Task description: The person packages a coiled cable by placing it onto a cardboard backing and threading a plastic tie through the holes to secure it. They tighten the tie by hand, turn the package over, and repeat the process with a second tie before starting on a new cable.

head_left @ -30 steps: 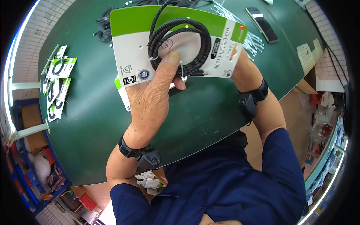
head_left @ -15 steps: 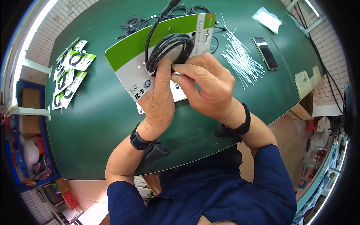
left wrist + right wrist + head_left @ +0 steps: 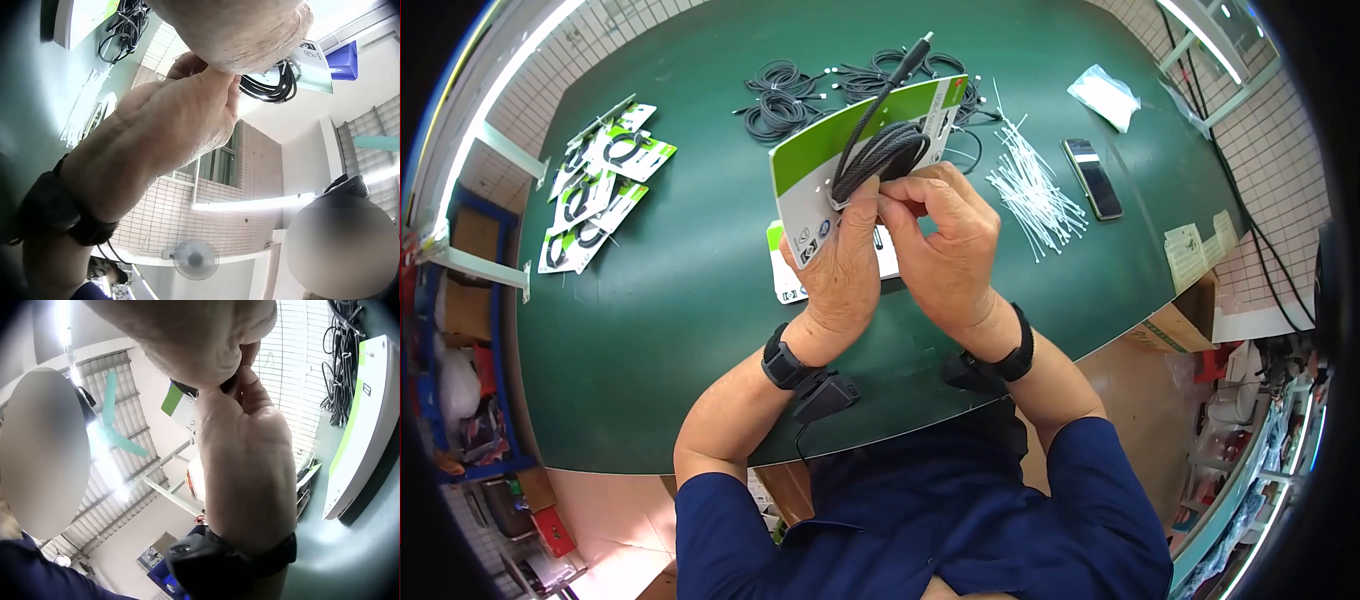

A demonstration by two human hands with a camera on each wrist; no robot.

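Observation:
The left hand (image 3: 845, 265) grips a green and white card (image 3: 810, 195) by its lower part, its thumb on the front against a coiled black braided cable (image 3: 880, 160). One plug end of the cable sticks up past the card's top edge. Beside that thumb, the right hand (image 3: 950, 245) pinches something small at the coil's lower edge; the fingers hide what it is. In the left wrist view the cable loops (image 3: 281, 84) show beyond the touching hands. Under the hands lies a stack of cards (image 3: 788, 285), partly covered.
Carded cables (image 3: 605, 185) lie in a pile at the table's left. Several coiled black cables (image 3: 780, 115) are at the back. White zip ties (image 3: 1040, 195), a phone (image 3: 1092, 180) and a clear bag with white contents (image 3: 1105, 98) lie to the right on the green table (image 3: 650, 350).
The right hand has come from behind the card's right edge to the coil beside the left thumb. The card has turned more edge-on and, since half a second ago, shifted right in the head view.

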